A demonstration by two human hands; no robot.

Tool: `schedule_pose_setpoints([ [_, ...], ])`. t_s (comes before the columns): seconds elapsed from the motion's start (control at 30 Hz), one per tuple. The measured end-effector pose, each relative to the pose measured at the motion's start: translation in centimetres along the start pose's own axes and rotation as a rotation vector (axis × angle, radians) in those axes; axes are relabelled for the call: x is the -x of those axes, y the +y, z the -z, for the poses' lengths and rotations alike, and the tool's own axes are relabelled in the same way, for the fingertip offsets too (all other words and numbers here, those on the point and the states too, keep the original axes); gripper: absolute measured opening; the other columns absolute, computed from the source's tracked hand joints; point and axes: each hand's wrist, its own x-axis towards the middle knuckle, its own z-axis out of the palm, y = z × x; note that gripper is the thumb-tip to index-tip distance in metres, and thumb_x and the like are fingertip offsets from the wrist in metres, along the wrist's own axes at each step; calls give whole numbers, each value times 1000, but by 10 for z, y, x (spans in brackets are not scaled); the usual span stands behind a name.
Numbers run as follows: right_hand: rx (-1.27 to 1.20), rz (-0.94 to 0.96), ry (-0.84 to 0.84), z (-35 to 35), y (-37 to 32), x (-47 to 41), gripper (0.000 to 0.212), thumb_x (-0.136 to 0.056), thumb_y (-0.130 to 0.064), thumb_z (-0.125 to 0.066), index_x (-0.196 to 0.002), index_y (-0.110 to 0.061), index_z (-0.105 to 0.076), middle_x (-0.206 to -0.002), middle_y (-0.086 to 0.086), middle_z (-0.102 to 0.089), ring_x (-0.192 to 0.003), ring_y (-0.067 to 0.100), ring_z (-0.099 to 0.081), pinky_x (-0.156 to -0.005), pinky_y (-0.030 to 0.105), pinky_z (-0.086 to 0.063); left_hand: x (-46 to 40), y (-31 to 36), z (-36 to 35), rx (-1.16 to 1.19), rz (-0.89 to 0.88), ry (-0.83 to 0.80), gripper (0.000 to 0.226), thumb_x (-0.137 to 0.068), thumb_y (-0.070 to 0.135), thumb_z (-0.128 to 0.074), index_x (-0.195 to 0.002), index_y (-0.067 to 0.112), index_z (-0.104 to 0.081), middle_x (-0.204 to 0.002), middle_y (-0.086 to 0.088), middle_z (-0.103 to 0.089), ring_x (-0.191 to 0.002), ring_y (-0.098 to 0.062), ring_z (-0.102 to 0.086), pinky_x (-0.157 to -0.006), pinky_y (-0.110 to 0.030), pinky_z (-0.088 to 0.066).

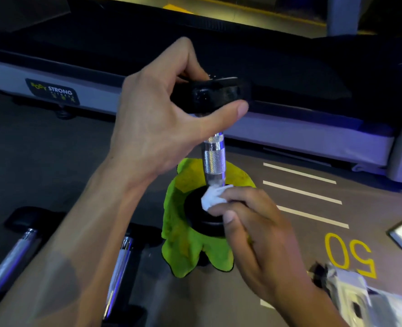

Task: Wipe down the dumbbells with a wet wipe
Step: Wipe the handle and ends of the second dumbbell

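Where dumbbell (213,159) stands on green cloth (186,251): grey floor (54,175), treadmill (289,128) behind.

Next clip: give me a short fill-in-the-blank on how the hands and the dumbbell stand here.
1. The dumbbell stands on end on a ____ cloth.
2. The left hand grips the dumbbell's ____ head.
3. The right hand presses a white ____ at the base of the handle.
4. The yellow floor number reads ____.

Missing words: green; upper; wipe; 50
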Motion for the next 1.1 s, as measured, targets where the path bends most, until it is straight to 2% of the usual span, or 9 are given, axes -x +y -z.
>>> schedule_pose_setpoints([
  [0.13,11,-81,116,4,0,-2,31,-103,-23,-44,-96,-25,-75,-113,-16,-65,-112,-1,-61,-92,15,-45,1,-1,6,66,16,-65,56,-77,48,-89,-97,6,-59,-103,3,-77,-94,-19,-72,-86,-45,-56],
  [0.27,107,55,33,-17,-25,3,27,-100,-24,-49,-104,-21,-75,-118,-13,-61,-105,13,-64,-94,26,-49,0,-2,5,163,27,-134,54,-75,44,-89,-99,6,-58,-113,2,-77,-104,-21,-74,-93,-49,-58],
  [0.33,86,46,22,-13,-17,2,26,-101,-24,-48,-103,-23,-74,-117,-15,-59,-104,9,-62,-93,20,-47,-1,-2,6,183,35,-161,52,-74,42,-89,-98,10,-57,-116,1,-77,-107,-20,-74,-94,-49,-58],
  [0.43,19,-153,107,6,7,1,28,-105,-25,-48,-99,-31,-74,-112,-23,-62,-103,-8,-61,-81,12,-44,-4,-6,10,221,42,-184,46,-74,40,-90,-96,17,-56,-118,0,-77,-112,-20,-74,-99,-50,-57],
  [0.5,-31,-223,137,12,13,8,31,-105,-29,-46,-101,-29,-77,-113,-21,-64,-108,-6,-62,-81,11,-43,-6,-9,11,263,49,-203,43,-75,37,-89,-94,23,-53,-120,-3,-77,-113,-21,-73,-100,-47,-58],
  [0.6,-41,-185,145,14,6,13,35,-104,-29,-43,-111,-24,-77,-120,-17,-62,-116,-5,-60,-88,5,-40,-8,-11,8,319,54,-222,40,-77,33,-88,-93,25,-53,-122,-8,-76,-114,-22,-73,-99,-42,-59],
  [0.8,11,71,-132,4,-6,4,34,-106,-27,-44,-120,-17,-73,-126,-8,-59,-121,12,-59,-101,24,-47,-11,-16,8,378,43,-225,38,-78,33,-86,-94,25,-53,-124,-11,-75,-117,-26,-71,-99,-35,-56],
  [1.0,21,95,-36,7,-7,-33,35,-106,-21,-44,-129,-12,-68,-129,-5,-54,-118,19,-56,-101,27,-44,-10,-16,7,382,25,-239,39,-79,32,-86,-97,23,-53,-126,-12,-73,-118,-20,-71,-99,-31,-54],
  [1.1,33,92,-86,4,-2,-21,34,-105,-21,-44,-124,-10,-71,-126,-1,-55,-116,23,-57,-99,35,-46,-13,-17,5,387,22,-237,38,-79,31,-86,-97,23,-53,-125,-13,-73,-117,-22,-71,-99,-31,-54],
])
